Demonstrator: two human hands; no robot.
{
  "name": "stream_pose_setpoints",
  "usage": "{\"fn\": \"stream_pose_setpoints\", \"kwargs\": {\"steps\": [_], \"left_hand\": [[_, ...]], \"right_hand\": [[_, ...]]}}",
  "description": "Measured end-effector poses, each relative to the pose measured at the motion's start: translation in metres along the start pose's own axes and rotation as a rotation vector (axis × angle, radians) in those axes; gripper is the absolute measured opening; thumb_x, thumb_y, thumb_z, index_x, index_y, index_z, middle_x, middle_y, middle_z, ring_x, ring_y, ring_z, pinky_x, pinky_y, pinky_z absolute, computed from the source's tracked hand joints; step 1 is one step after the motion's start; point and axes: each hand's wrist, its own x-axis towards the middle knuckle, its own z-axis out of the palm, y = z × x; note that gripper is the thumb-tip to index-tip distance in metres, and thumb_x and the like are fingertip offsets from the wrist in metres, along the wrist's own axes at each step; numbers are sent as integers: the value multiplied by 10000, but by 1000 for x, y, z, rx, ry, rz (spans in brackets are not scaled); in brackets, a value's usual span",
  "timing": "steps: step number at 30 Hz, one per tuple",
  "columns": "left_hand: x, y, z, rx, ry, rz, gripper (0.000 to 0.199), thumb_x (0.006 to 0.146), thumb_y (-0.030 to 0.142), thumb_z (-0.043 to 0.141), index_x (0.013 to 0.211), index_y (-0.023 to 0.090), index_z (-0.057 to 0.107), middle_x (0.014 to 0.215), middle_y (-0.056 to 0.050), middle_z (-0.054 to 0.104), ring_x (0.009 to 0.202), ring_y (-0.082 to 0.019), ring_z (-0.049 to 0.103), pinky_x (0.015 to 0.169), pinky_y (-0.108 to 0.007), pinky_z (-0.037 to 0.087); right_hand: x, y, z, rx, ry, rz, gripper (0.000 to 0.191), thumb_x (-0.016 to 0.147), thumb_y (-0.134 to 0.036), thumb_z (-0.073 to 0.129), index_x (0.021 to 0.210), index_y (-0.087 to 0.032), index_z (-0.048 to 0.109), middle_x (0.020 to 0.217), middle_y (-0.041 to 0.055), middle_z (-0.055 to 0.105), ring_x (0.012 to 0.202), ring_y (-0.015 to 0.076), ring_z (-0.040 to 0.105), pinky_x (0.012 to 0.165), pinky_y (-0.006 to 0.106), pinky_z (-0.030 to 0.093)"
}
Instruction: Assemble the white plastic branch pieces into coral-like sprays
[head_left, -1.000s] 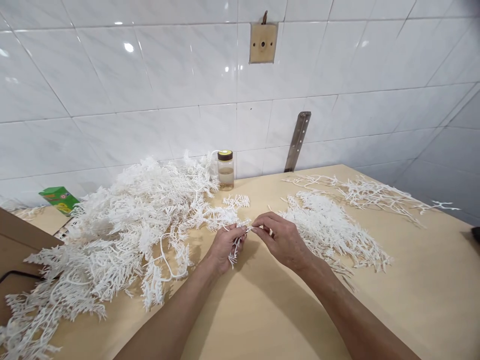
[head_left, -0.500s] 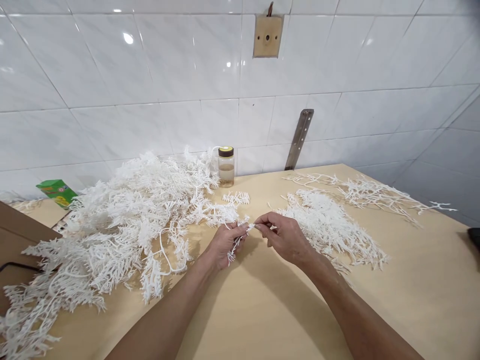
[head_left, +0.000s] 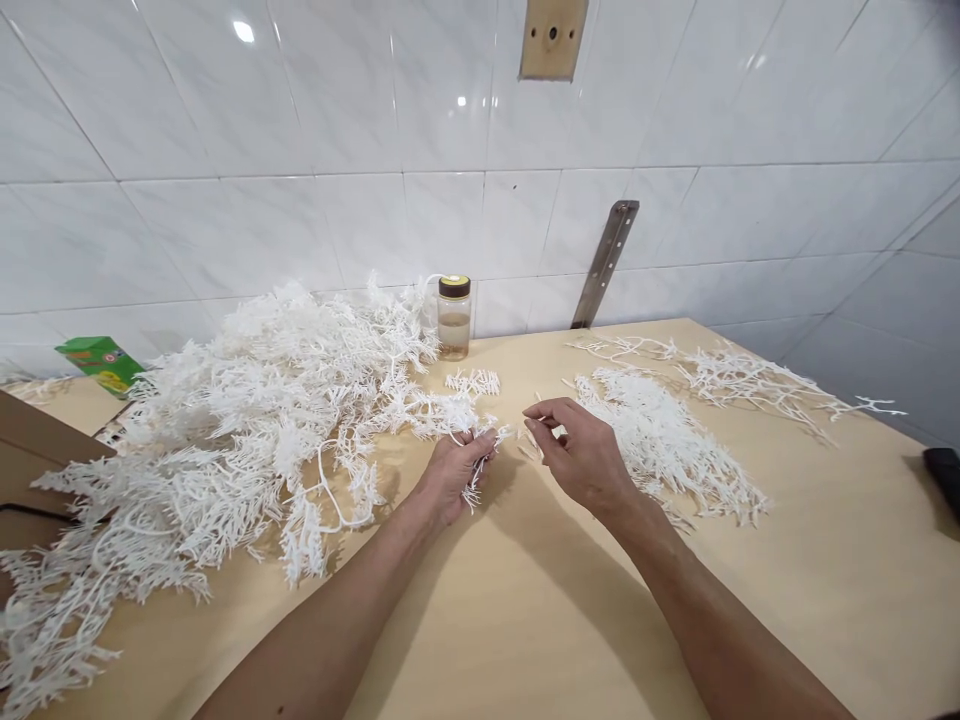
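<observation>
My left hand [head_left: 456, 476] is closed around a small white plastic sprig [head_left: 472, 494], whose tips stick out below and to the right of the fingers. To the right of it, my right hand [head_left: 576, 448] is bent with thumb and forefinger close together; a thin white bit shows near the fingertips, but I cannot make out whether it is held. A large heap of white branching sprigs [head_left: 255, 430] lies to the left of my hands. Just right of my right hand is a smaller pile of white sprigs [head_left: 667, 440]. One short sprig [head_left: 474, 382] lies above my left hand.
A lidded jar [head_left: 454, 325] stands by the tiled wall. Bare white stems [head_left: 750, 385] lie at the back right. A metal strip [head_left: 606, 262] leans on the wall. Left are a green box [head_left: 101, 364] and cardboard [head_left: 45, 430]; a black object [head_left: 943, 478] is far right.
My right hand has moved slightly right, away from my left hand and the sprig it was pinching. My left hand still holds the sprig. The camera view has tilted down a little.
</observation>
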Motion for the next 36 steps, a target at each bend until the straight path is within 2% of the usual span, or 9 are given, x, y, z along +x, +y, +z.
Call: {"fn": "stream_pose_setpoints", "kwargs": {"steps": [4,10,14,17,21,24,27,30,36], "left_hand": [[3,-6,2,-14,90,120,451,563,467,854,637,143,549,506,56,469,407,-36,362,413,-203,237],[5,-9,6,-45,93,151,483,554,494,854,617,152,519,480,67,446,389,-37,348,407,-207,220],[3,-6,5,-18,86,121,485,561,508,845,584,152,516,434,65,420,369,-46,345,394,-208,210],[2,-4,4,-26,53,80,453,566,483,843,606,138,552,471,46,468,375,-48,364,389,-207,217],[-1,-3,4,-23,19,49,412,578,450,835,637,126,587,512,33,500,396,-48,389,396,-203,240],[-3,0,5,-9,1,25,391,585,431,825,623,126,584,507,27,505,395,-47,386,396,-204,237],[-4,2,4,22,-9,4,364,597,413,809,618,125,588,492,24,505,387,-48,389,392,-203,227],[-3,2,2,57,-10,-13,356,616,419,791,611,127,587,474,25,494,374,-54,392,386,-208,220],[-2,-4,2,140,-12,7,431,594,488,806,571,158,530,438,56,424,358,-48,328,382,-217,179]], "right_hand": [[-5,-10,10,-26,23,12,174,908,-339,568,818,-204,630,778,40,669,677,157,607,643,284,500],[-11,-11,30,-41,20,44,138,878,-325,620,866,-188,628,861,43,676,656,140,612,631,288,497],[-7,-11,22,43,58,20,134,901,-315,588,900,-190,637,865,52,664,694,148,623,563,259,501],[-3,-8,12,70,106,-43,138,915,-276,560,983,-191,645,985,81,658,688,135,608,499,239,496],[1,0,7,28,31,-204,142,916,-222,558,992,-216,677,1115,86,653,736,133,633,547,249,526],[1,5,7,-1,16,-259,130,922,-209,548,939,-213,677,1070,84,665,820,158,655,601,257,534],[1,4,6,-1,-22,-256,119,920,-182,523,916,-202,640,991,68,666,735,131,631,607,247,516],[-1,0,8,-17,-58,-224,109,892,-144,500,880,-195,596,873,42,643,642,114,583,583,238,480],[-2,11,22,-167,8,-101,110,853,-153,499,800,-189,588,805,37,643,612,129,566,610,262,441]]}}
